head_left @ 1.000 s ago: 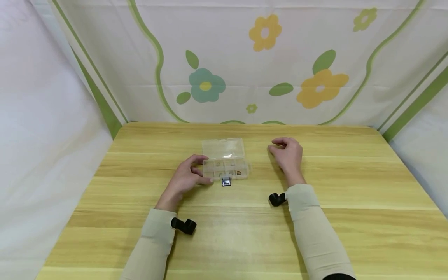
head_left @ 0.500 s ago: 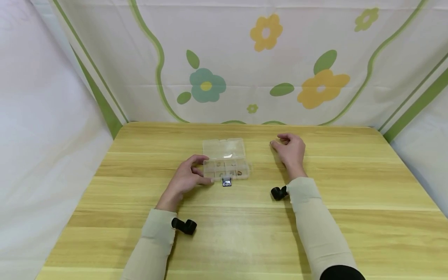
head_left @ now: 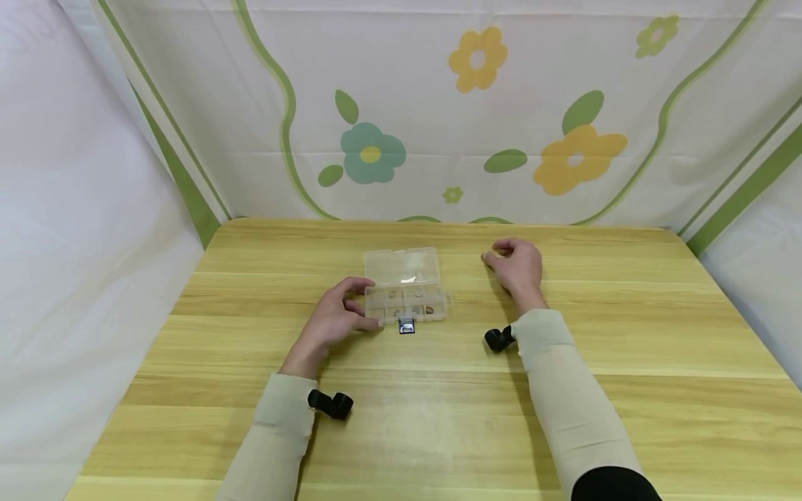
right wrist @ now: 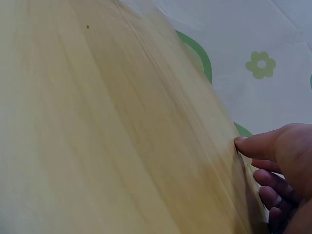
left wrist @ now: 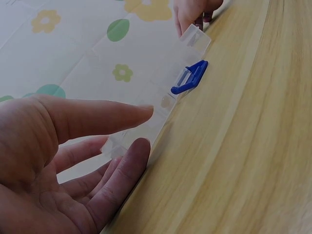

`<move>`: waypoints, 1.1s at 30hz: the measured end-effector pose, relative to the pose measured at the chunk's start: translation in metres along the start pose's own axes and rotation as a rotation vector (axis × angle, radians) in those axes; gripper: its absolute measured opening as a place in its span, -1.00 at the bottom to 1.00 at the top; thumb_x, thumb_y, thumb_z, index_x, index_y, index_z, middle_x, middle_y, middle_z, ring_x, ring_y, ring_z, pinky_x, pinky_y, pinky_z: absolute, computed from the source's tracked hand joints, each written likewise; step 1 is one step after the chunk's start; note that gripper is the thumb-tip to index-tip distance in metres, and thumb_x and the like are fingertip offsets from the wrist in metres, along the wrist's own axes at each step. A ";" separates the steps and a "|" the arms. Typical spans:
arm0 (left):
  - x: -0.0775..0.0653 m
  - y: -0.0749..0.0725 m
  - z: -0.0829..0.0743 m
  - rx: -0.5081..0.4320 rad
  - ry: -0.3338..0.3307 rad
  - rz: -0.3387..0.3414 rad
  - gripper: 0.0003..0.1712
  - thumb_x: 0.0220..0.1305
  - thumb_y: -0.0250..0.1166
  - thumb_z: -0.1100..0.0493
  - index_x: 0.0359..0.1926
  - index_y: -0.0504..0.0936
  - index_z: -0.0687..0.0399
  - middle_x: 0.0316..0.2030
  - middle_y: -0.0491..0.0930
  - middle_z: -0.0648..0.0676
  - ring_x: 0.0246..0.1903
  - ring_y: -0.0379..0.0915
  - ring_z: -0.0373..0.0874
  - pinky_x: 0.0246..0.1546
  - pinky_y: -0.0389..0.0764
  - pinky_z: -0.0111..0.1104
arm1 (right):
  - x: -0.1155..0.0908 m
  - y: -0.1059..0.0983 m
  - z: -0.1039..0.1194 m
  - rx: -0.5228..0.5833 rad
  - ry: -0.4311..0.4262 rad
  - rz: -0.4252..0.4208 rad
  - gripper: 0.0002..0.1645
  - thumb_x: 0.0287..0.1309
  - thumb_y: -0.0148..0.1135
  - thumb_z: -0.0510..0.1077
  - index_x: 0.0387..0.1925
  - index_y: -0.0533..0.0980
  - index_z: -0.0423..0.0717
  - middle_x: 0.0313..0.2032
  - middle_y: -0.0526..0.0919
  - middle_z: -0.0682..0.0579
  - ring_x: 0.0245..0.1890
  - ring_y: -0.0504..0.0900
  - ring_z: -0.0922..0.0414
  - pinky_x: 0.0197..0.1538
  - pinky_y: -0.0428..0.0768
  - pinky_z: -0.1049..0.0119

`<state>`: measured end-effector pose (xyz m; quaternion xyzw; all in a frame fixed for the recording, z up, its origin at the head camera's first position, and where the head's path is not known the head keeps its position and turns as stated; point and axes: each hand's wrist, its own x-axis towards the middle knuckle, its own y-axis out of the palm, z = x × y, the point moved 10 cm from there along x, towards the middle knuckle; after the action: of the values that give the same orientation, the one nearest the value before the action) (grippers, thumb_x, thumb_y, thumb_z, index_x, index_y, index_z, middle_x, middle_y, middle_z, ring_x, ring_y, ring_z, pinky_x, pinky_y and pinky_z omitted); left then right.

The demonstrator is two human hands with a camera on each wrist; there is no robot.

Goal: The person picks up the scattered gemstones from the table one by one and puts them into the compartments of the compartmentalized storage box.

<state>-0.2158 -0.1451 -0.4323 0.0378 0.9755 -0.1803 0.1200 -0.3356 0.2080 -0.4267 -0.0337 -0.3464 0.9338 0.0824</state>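
A clear plastic compartment box (head_left: 376,294) lies on the table with its lid (head_left: 401,264) folded back, away from the person. Several small ring-like pieces, too small to identify, show in its compartments. A blue latch (left wrist: 192,78) sticks out from the front edge. My left hand (head_left: 335,313) holds the box's left end, thumb at the front corner and index finger at the back corner. To the right of the box, my right hand (head_left: 519,268) is low over the table, fingers curled toward the thumb. Whether anything small is between those fingertips cannot be made out.
The wooden table (head_left: 388,431) reaches back to a white curtain (head_left: 426,111) printed with flowers. White cloth (head_left: 81,278) also hangs at the left side. A black wrist camera (head_left: 330,403) sits on the left sleeve and another camera (head_left: 499,339) on the right.
My right hand has shifted slightly away from the person, toward the back of the table, staying right of the box. The left hand and the box keep their place.
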 end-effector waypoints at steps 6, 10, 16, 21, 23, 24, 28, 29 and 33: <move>0.001 0.000 0.001 0.005 -0.005 -0.002 -0.13 0.03 0.63 0.42 0.39 0.57 -0.03 0.31 0.53 0.13 -0.13 0.46 -0.02 -0.16 0.48 -0.30 | 0.000 0.000 0.000 -0.025 -0.017 -0.021 -0.67 0.41 0.40 -0.03 0.06 0.74 -0.13 0.02 0.73 -0.17 0.04 0.65 -0.14 0.19 0.59 -0.08; 0.000 0.001 0.000 0.008 -0.004 -0.004 -0.14 0.04 0.64 0.39 0.38 0.58 -0.03 0.32 0.52 0.13 -0.12 0.46 -0.01 -0.15 0.48 -0.30 | -0.001 -0.002 -0.001 -0.014 -0.011 -0.037 -0.67 0.41 0.39 -0.03 0.05 0.74 -0.14 0.00 0.73 -0.18 0.01 0.65 -0.13 0.16 0.59 -0.06; 0.000 0.000 -0.001 0.013 -0.004 -0.007 -0.15 0.05 0.65 0.37 0.38 0.58 -0.05 0.33 0.52 0.11 -0.11 0.47 -0.01 -0.14 0.48 -0.29 | -0.002 -0.005 0.000 -0.024 -0.018 -0.049 -0.69 0.40 0.41 -0.02 -0.01 0.73 -0.17 -0.08 0.73 -0.19 -0.06 0.65 -0.13 0.09 0.61 -0.04; 0.001 -0.001 -0.001 0.017 -0.001 -0.008 -0.15 0.04 0.65 0.37 0.38 0.58 -0.05 0.35 0.52 0.11 -0.11 0.47 -0.01 -0.13 0.49 -0.29 | -0.002 -0.005 0.001 -0.061 -0.024 -0.045 -0.67 0.42 0.40 0.00 -0.03 0.74 -0.17 -0.10 0.75 -0.19 -0.08 0.67 -0.13 0.08 0.62 -0.04; 0.001 -0.001 -0.001 0.014 -0.001 -0.007 -0.15 0.04 0.65 0.38 0.38 0.58 -0.04 0.35 0.52 0.12 -0.11 0.47 -0.01 -0.14 0.49 -0.29 | -0.002 -0.004 0.002 -0.067 -0.024 -0.039 -0.66 0.43 0.39 0.02 -0.03 0.73 -0.18 -0.09 0.75 -0.19 -0.08 0.68 -0.13 0.09 0.63 -0.04; 0.000 0.000 -0.001 0.010 -0.002 -0.006 -0.15 0.04 0.65 0.38 0.38 0.58 -0.04 0.35 0.51 0.12 -0.11 0.48 -0.01 -0.14 0.50 -0.30 | -0.002 -0.004 0.001 -0.066 -0.021 -0.036 -0.66 0.43 0.39 0.02 -0.03 0.73 -0.18 -0.09 0.76 -0.19 -0.08 0.69 -0.12 0.09 0.63 -0.03; 0.000 0.000 0.000 -0.005 -0.006 -0.003 -0.14 0.04 0.64 0.40 0.39 0.57 -0.02 0.36 0.51 0.13 -0.11 0.48 -0.02 -0.15 0.51 -0.31 | -0.004 -0.004 0.001 -0.050 -0.023 -0.032 -0.64 0.44 0.38 0.04 -0.01 0.74 -0.18 -0.07 0.77 -0.20 -0.07 0.70 -0.12 0.10 0.65 -0.04; 0.000 0.000 0.000 -0.009 -0.006 -0.002 -0.14 0.05 0.64 0.40 0.39 0.57 -0.02 0.36 0.51 0.13 -0.11 0.48 -0.02 -0.15 0.51 -0.31 | -0.004 -0.004 0.001 -0.044 -0.023 -0.034 -0.64 0.44 0.38 0.04 -0.02 0.75 -0.17 -0.08 0.78 -0.20 -0.08 0.71 -0.12 0.10 0.65 -0.03; 0.000 0.000 -0.001 -0.009 -0.004 -0.002 -0.14 0.05 0.63 0.40 0.39 0.57 -0.02 0.35 0.51 0.13 -0.11 0.48 -0.02 -0.14 0.51 -0.31 | -0.007 -0.004 0.001 -0.013 -0.034 -0.035 -0.65 0.43 0.38 0.05 -0.04 0.76 -0.14 -0.11 0.76 -0.16 -0.11 0.69 -0.09 0.05 0.65 0.00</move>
<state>-0.2158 -0.1447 -0.4316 0.0360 0.9761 -0.1763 0.1220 -0.3281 0.2090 -0.4238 -0.0121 -0.3544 0.9304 0.0928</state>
